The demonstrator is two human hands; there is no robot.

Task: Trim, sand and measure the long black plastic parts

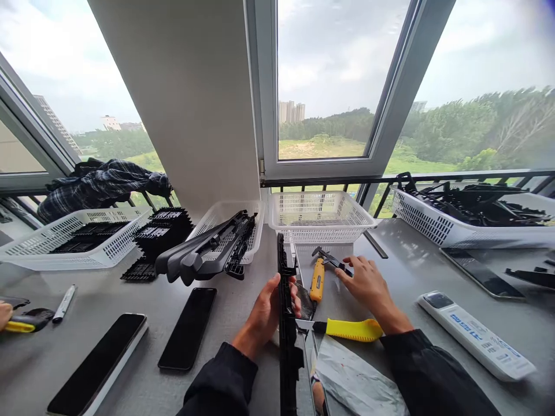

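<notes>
My left hand [264, 315] is closed around a long, narrow black plastic part [286, 335], held upright in front of me. My right hand [368, 286] reaches over the table, its thumb and fingers closed on one end of a caliper [332, 259]. Close to the caliper lies a yellow-handled tool [318, 280], its tip hidden. A knife with a bright yellow handle [353, 329] rests between my hands, its front end partly behind the black part. Beneath it is a crumpled white sheet [353, 375]. A long metal strip [309, 364] runs beside the black part, partly hidden.
White baskets [323, 216] line the window side; the right basket [425, 222] holds black parts. Dark curved pieces [203, 248] lean across another. Phones [188, 329], a marker [65, 303] and a white handheld device [477, 335] lie around. Another person's hand [4, 315] shows at far left.
</notes>
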